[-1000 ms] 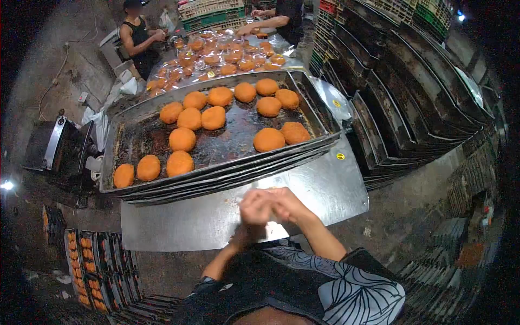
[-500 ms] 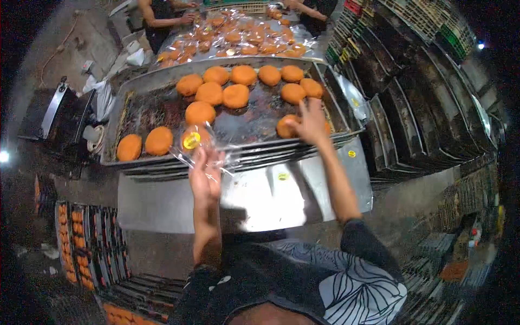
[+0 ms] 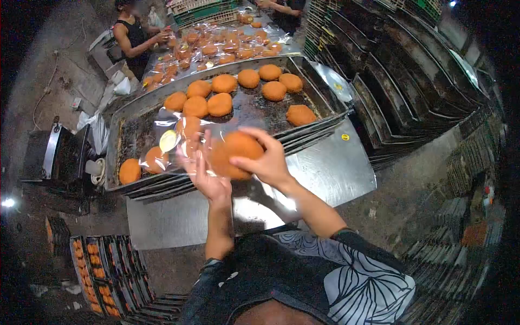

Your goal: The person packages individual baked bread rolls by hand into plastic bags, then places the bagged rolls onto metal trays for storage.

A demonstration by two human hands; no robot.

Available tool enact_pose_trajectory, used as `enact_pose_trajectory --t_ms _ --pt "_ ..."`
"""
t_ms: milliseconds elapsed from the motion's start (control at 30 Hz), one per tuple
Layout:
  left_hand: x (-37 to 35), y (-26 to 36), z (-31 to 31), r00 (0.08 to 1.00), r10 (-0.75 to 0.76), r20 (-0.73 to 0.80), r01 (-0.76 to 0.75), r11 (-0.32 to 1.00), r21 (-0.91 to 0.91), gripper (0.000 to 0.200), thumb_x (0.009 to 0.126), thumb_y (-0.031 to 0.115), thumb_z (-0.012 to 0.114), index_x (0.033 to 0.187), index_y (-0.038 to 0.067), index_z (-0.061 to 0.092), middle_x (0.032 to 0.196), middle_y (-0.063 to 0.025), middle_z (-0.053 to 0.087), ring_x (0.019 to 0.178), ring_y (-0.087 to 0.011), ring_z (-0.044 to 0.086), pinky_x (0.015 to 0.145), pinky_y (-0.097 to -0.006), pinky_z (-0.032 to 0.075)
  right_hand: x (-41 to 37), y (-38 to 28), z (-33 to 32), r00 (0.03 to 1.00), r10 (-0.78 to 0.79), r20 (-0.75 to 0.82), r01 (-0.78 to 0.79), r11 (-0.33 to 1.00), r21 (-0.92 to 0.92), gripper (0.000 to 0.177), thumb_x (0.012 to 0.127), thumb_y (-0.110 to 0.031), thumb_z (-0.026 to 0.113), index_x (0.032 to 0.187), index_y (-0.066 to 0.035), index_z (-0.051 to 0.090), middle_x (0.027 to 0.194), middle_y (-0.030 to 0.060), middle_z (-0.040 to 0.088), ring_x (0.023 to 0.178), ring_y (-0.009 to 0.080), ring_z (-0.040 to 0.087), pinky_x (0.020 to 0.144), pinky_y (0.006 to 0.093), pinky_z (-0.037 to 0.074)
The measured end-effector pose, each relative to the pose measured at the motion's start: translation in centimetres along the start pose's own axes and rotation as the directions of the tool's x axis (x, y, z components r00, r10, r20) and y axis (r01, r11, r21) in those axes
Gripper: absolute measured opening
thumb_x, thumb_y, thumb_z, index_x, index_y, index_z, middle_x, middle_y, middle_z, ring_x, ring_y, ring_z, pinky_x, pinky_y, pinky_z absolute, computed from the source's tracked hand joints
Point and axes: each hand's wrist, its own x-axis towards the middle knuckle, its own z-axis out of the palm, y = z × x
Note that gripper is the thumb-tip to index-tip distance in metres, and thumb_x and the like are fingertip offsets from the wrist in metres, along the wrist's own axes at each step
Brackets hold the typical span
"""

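Note:
My right hand (image 3: 271,165) grips a round orange-brown bun (image 3: 244,147), fingers over its far side and thumb on the near side. The bun is smeared by motion and overlaps the fingers of my left hand (image 3: 210,181). Clear plastic bag (image 3: 181,157) film lies over my left fingers, pinched there, with a yellow round label (image 3: 169,141) on it. Both hands are over the near edge of a dark baking tray (image 3: 124,187). Behind the bag, a bun (image 3: 189,127) sits on the tray; a single bun (image 3: 300,115) lies near its right end.
The tray tops a stack on a metal table (image 3: 336,168). Bagged buns (image 3: 216,49) are heaped beyond it, with a person (image 3: 135,40) at the left and another person's arm (image 3: 281,8) at the back. Stacked trays (image 3: 401,103) stand right; racked buns (image 3: 92,265) are lower left.
My right hand has lifted a bun off the tray's right side and brought it left to the bag. My left hand still holds the bag. The view has shifted slightly.

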Motion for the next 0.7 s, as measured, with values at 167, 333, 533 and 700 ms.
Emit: enact_pose_trajectory --t_ms 167,333,533,700 --pt "-2.1 -1.4 2.6 0.999 -0.008 0.053 0.01 1.0 -0.028 0.057 0.085 0.006 0.043 0.132 0.01 0.01 0.124 -0.0149 0.036 0.111 -0.0291 0.042 0.094 -0.0424 0.034 -1.5 0.4 -0.1 0.939 0.085 -0.334 -0.045 0.991 0.126 0.044 0.061 -0.012 0.075 0.096 0.001 0.052 0.094 0.0102 0.056 0.087 0.0168 0.054 0.077 0.0288 0.045" --pt "-0.9 -1.3 3.6 0.99 -0.045 0.135 0.046 0.999 -0.002 0.049 0.085 0.006 0.043 0.129 0.007 0.019 0.118 -0.0147 0.041 0.107 -0.0267 0.045 0.091 -0.0382 0.038 -1.8 1.4 0.3 0.893 0.122 -0.434 -0.054 0.985 0.165 0.043 0.063 -0.01 0.073 0.096 -0.001 0.048 0.1 0.0106 0.05 0.094 0.0171 0.048 0.084 0.0288 0.039" --pt "2.7 -0.4 -0.5 0.904 -0.425 0.049 0.41 0.829 -0.38 0.014 0.083 0.015 0.052 0.092 0.004 0.055 0.089 -0.0065 0.058 0.094 -0.0217 0.055 0.084 -0.0346 0.046 -4.5 1.3 -1.5 0.955 0.035 -0.296 0.019 0.984 0.176 0.046 0.061 -0.01 0.073 0.098 -0.003 0.046 0.106 0.0128 0.047 0.099 0.0206 0.046 0.086 0.0318 0.038" --pt "2.5 3.1 0.5 0.81 -0.57 0.136 0.53 0.615 -0.584 0.013 0.084 0.013 0.049 0.088 0.003 0.058 0.089 -0.0067 0.062 0.092 -0.0174 0.056 0.085 -0.0336 0.046 -3.8 -0.7 -2.8 0.95 -0.15 -0.275 0.162 0.987 0.022 0.049 0.06 -0.011 0.073 0.1 -0.005 0.045 0.115 0.0171 0.042 0.104 0.0243 0.043 0.089 0.0352 0.035"
